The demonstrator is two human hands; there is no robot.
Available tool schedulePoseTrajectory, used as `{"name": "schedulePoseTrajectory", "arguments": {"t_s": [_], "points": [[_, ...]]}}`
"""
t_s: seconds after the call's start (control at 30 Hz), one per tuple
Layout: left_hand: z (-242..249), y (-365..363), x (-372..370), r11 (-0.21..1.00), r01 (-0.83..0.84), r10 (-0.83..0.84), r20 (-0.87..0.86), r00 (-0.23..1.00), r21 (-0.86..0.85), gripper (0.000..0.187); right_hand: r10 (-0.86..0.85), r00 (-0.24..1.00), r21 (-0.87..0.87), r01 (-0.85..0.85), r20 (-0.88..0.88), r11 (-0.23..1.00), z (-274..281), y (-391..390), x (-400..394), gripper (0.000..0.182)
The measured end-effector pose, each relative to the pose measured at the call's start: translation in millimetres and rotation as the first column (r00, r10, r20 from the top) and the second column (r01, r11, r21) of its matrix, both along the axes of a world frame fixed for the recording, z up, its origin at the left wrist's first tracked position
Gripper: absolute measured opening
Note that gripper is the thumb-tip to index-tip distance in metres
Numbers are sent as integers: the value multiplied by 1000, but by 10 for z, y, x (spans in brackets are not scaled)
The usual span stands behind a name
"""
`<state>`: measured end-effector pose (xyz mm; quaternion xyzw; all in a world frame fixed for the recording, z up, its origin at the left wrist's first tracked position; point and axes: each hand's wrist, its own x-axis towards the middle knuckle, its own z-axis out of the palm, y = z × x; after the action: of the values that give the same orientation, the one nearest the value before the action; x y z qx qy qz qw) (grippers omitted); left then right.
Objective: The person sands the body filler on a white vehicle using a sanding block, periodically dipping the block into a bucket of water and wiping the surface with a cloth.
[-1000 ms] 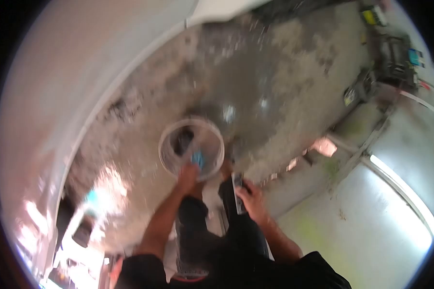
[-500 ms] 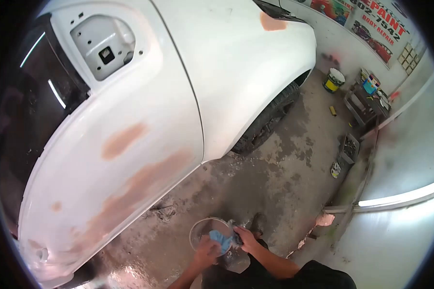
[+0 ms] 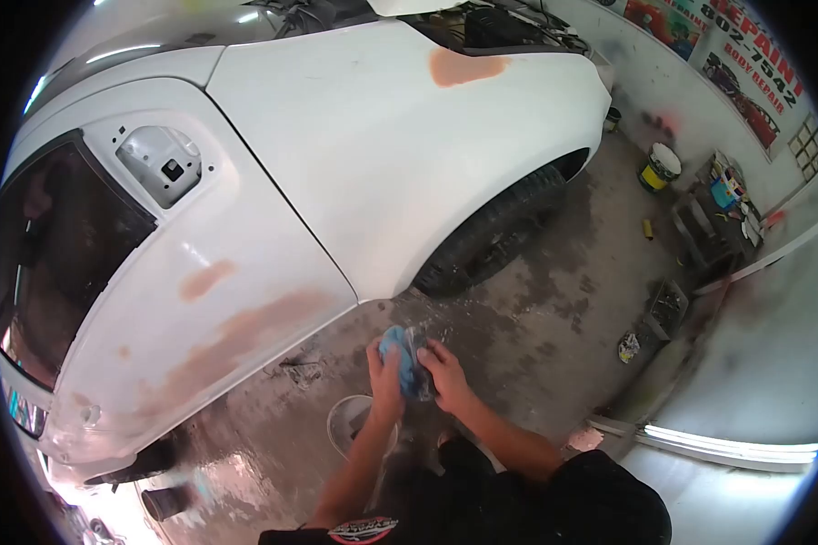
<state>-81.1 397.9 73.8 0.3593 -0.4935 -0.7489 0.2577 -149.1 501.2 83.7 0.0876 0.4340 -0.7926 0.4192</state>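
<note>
In front of my body, both hands are raised close together above the floor. My left hand [image 3: 385, 381] is closed around a light blue cloth [image 3: 394, 343]. My right hand [image 3: 447, 374] pinches a crumpled dark grey sheet [image 3: 418, 363] with a shiny look, pressed up against the blue cloth; its material is unclear. Below and left of the hands stands a round bucket [image 3: 333, 425] with a pale rim, partly covered by my left forearm. Beyond them is the white car door [image 3: 273, 245], marked with brownish sanded or filler patches [image 3: 245, 336].
A white front fender [image 3: 354, 136] with another brown patch [image 3: 463, 67] sits over a black tyre [image 3: 491, 245]. At right are a yellow-and-black pail [image 3: 656, 174], a cluttered low table [image 3: 700, 227] and a grey crate [image 3: 668, 307]. A dark container [image 3: 162, 503] stands at lower left.
Both hands have risen out from over the bucket, carrying the blue cloth and grey sheet up and forward. The head view has shifted, bringing more of the car's front into sight.
</note>
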Motion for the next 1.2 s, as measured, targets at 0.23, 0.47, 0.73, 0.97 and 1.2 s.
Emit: {"name": "schedulePoseTrajectory", "arguments": {"t_s": [0.23,0.47,0.73,0.97,1.2], "points": [[500,-101,-909,986,51,-46,-35,998,156,32,-13,996,44,17,-88,999,291,391,-692,44],[2121,-473,-1866,985,-16,-49,-371,927,-172,33,-62,722,63,145,-689,987,1292,825,-1751,43],[2424,-1182,-3215,-310,-254,180,-318,931,-916,43,26,333,115,251,-943,961,1685,913,-2802,45],[1946,-820,-4214,-517,228,363,30,931,-825,43,145,126,171,235,-981,957,2029,984,-3530,46],[1857,-537,-4673,-573,247,261,112,959,-781,54,178,-349,135,146,-920,980,2110,626,-4826,45]]}}
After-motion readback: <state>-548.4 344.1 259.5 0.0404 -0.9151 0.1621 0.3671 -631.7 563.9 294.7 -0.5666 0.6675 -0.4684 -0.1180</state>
